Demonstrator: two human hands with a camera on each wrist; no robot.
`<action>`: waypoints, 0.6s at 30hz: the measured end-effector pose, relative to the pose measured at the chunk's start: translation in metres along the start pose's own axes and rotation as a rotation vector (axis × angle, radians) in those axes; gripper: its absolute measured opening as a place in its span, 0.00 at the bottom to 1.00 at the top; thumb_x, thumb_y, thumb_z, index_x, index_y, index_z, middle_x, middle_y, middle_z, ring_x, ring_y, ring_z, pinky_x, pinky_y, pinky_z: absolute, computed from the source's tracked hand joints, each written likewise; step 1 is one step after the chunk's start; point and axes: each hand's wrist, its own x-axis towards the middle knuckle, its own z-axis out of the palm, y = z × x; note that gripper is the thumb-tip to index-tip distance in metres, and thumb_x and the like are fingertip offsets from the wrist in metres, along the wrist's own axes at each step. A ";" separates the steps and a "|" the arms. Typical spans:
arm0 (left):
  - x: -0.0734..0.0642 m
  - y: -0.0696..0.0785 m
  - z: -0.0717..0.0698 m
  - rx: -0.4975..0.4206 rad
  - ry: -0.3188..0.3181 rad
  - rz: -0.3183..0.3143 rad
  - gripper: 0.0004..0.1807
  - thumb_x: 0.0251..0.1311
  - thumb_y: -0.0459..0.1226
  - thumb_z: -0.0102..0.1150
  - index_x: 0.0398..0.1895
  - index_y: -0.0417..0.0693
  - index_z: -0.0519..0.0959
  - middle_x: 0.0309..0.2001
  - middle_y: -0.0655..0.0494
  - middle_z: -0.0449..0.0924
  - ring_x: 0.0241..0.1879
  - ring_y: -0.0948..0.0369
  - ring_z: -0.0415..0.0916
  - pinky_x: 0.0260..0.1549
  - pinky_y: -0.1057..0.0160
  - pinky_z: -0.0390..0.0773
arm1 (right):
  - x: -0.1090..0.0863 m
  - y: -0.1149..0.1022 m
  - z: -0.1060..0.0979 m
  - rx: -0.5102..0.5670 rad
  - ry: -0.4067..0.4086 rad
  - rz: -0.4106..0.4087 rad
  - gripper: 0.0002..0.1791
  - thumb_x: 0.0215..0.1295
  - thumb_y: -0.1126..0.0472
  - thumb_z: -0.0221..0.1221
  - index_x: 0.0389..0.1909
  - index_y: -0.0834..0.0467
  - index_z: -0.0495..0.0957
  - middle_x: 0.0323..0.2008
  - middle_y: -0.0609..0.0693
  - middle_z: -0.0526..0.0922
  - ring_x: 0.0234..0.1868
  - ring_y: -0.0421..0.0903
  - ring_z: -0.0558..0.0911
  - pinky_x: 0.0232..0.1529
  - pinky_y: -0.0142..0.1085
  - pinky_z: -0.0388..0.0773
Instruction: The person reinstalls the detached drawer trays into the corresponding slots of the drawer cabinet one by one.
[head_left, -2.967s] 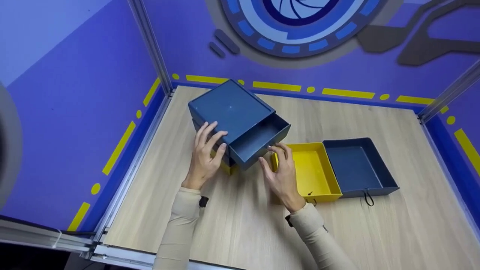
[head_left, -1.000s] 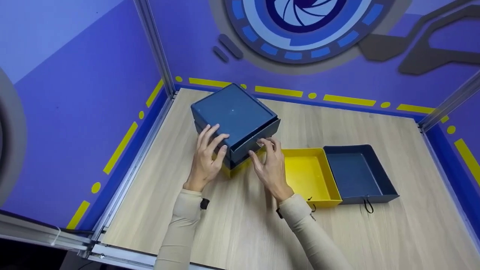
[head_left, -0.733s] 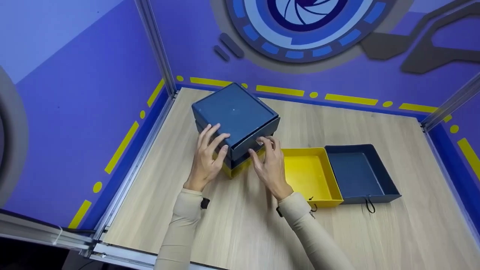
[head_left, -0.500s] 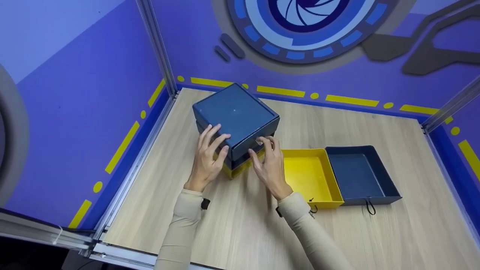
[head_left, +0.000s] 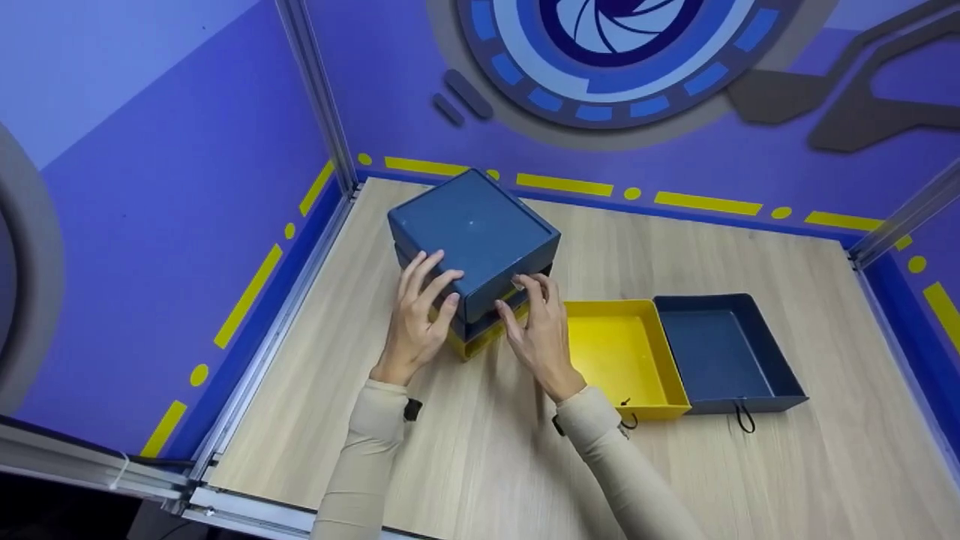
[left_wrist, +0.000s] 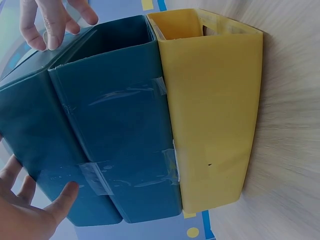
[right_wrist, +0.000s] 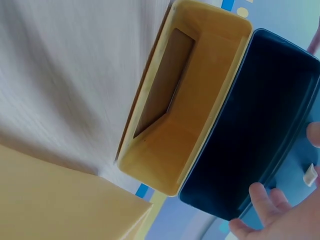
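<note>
A stack of drawer units stands turned on the wooden table, its near corner towards me. On top is a blue unit [head_left: 472, 225] with its drawer flush inside. Under it come a second blue unit [left_wrist: 117, 120] and a yellow unit [left_wrist: 215, 125], both with bare openings at the front. My left hand [head_left: 412, 322] rests on the stack's left side, fingers spread with the tips over the top edge. The fingertips of my right hand [head_left: 544, 330] touch the top drawer's front. A small pale bit [right_wrist: 310, 175] shows among them; its kind is unclear.
To the right, a yellow drawer [head_left: 619, 352] and a blue drawer [head_left: 724, 345] sit side by side on the table [head_left: 480, 465], both with black cord loops in front. Purple panels and metal posts border the left and back.
The top drawer, pulled partway out three seconds ago, has slid back flush into its unit. My right hand moved inward with it; my left hand stayed on the stack's side.
</note>
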 end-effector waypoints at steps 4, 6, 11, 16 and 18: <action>0.000 -0.001 0.002 -0.009 0.008 0.015 0.17 0.77 0.40 0.58 0.65 0.56 0.82 0.79 0.46 0.68 0.82 0.42 0.56 0.79 0.33 0.58 | -0.005 0.003 -0.010 0.013 -0.007 0.024 0.26 0.74 0.50 0.68 0.66 0.56 0.76 0.63 0.63 0.76 0.48 0.60 0.84 0.53 0.52 0.85; 0.000 -0.001 0.002 -0.017 0.013 0.023 0.18 0.77 0.40 0.58 0.65 0.55 0.83 0.78 0.46 0.68 0.82 0.41 0.56 0.79 0.33 0.57 | -0.007 0.005 -0.018 0.022 -0.013 0.048 0.25 0.74 0.51 0.67 0.66 0.56 0.77 0.64 0.64 0.75 0.45 0.59 0.84 0.50 0.51 0.86; 0.001 -0.002 0.003 -0.035 0.029 0.030 0.18 0.76 0.39 0.58 0.65 0.55 0.83 0.78 0.45 0.68 0.82 0.41 0.56 0.79 0.32 0.57 | -0.013 0.014 -0.046 -0.017 -0.059 0.102 0.25 0.75 0.50 0.66 0.67 0.55 0.77 0.68 0.64 0.74 0.53 0.61 0.85 0.52 0.52 0.87; 0.000 -0.002 0.003 -0.043 0.032 0.024 0.18 0.76 0.38 0.59 0.65 0.56 0.83 0.78 0.45 0.68 0.82 0.40 0.56 0.78 0.31 0.58 | -0.023 0.024 -0.080 -0.046 -0.151 0.172 0.26 0.76 0.49 0.65 0.68 0.55 0.76 0.73 0.63 0.69 0.62 0.65 0.82 0.60 0.59 0.83; -0.001 -0.003 0.004 -0.044 0.035 0.022 0.18 0.75 0.38 0.59 0.64 0.56 0.83 0.78 0.45 0.69 0.82 0.40 0.56 0.77 0.30 0.58 | -0.028 0.030 -0.094 -0.059 -0.178 0.191 0.27 0.76 0.49 0.65 0.69 0.56 0.75 0.75 0.63 0.67 0.64 0.66 0.80 0.61 0.61 0.82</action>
